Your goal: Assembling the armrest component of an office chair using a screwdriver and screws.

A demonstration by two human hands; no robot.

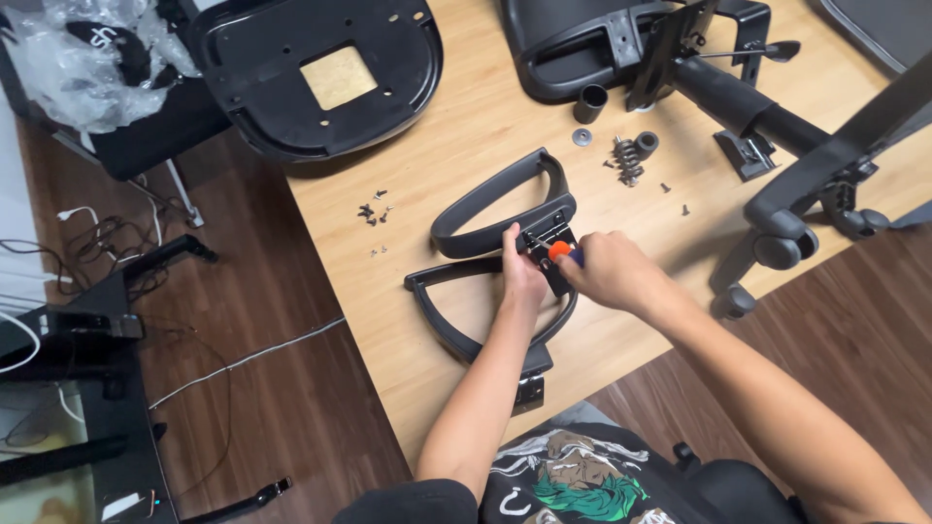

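At a light wooden table (485, 116), your left hand (522, 277) presses down on the upper of two black chair armrests (495, 204), its fingers curled around the armrest's mounting bracket (549, 238) and holding it steady. Your right hand (612, 272) sits just right of that bracket, fingers closed around an orange-handled screwdriver (563, 252) whose tip meets the bracket. The second armrest (456, 325) lies just below the first, partly under your left wrist, reaching toward the table's near edge.

Left of the upper armrest, a few small dark screws (374, 212) are scattered on the table. Above it and to the right lie a washer (582, 137), a short black tube (589, 102) and a coiled spring (628, 158). Further up and left of the armrest rests an upturned black seat pan (320, 73). To the armrest's right, the wheeled chair base (806, 209) leans over the table's edge, its black cylinder pointing toward a second seat part (573, 49).
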